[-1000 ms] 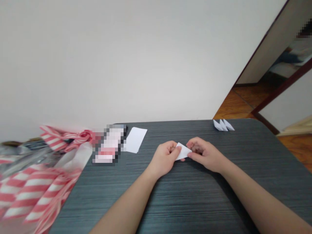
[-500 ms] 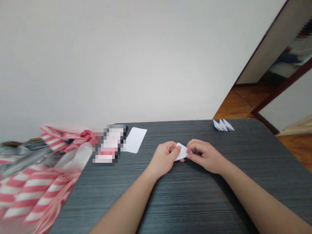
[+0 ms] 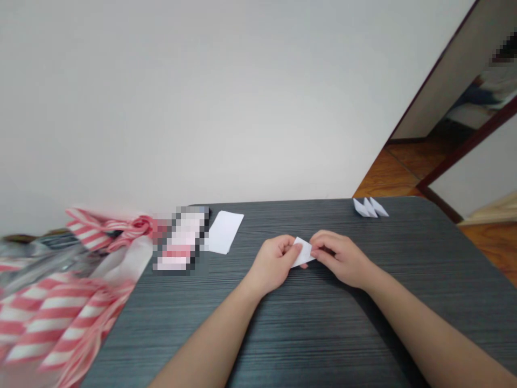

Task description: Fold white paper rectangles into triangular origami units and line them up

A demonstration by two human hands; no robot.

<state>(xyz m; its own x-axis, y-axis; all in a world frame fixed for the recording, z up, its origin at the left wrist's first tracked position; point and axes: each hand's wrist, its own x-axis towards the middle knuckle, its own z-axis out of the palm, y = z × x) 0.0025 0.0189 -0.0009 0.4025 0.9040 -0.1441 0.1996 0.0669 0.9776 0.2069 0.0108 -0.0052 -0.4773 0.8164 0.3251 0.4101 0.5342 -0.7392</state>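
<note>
Between my hands, just over the dark table (image 3: 258, 345), is a small piece of folded white paper (image 3: 304, 252). My left hand (image 3: 277, 262) is closed on its left side, thumb on top and fingertips showing beneath. At the paper's right corner, my right hand (image 3: 340, 257) pinches it between thumb and fingers. The fingers partly cover both ends, so the full folded shape is hidden. Several white sheets (image 3: 225, 231) appear stacked flat to the left of my hands. Three folded white paper pieces (image 3: 370, 207) with pointed ends stand in a row near the far right edge.
A pixelated phone-like object (image 3: 181, 240) lies at the table's left. Beyond that edge are red-and-white striped cloths (image 3: 60, 318) and clear plastic. A pale wall (image 3: 258, 97) rises behind the table, with a doorway and wooden floor (image 3: 399, 164) at the right.
The paper and both hands have shifted very slightly to the right. The right thumb and fingers are now closer together at the paper's corner. Everything else has stayed in place.
</note>
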